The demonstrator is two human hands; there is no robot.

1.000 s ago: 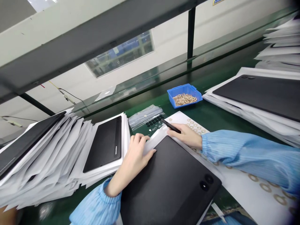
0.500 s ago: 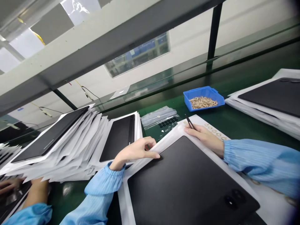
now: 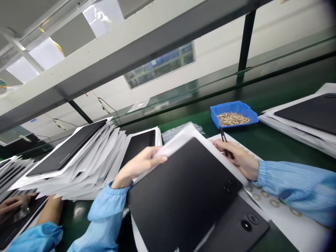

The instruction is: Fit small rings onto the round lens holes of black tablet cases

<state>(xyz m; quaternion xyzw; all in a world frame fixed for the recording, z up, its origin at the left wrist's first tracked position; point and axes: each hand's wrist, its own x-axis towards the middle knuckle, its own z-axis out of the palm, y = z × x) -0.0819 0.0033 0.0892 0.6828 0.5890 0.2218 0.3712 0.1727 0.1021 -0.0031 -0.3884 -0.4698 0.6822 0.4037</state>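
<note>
Fingers of the right hand close in a narrow grip around slim black tweezers, whose tips point up and away, stopping just short of a blue tray. That hand sits just beside the white backing of a black tablet. Fingers of the left hand pinch the same backing along its left edge, so the tablet lies between the two hands, tilted, with its far corner raised above the desk. Two round lenses show on the tablet's near right corner.

Under the right wrist lies a white sheet dotted with tan rings, and a pleated blue sleeve covers that forearm; a matching sleeve covers the left one. Behind the tablet, a clear plastic bag is partly hidden. The tray holds a loose heap of similar rings.

Stacks of black tablets interleaved with white paper stand on both sides: one at left, another at right. At the lower left corner, a second person's hand, with its own blue sleeve, rests on another black tablet.
</note>
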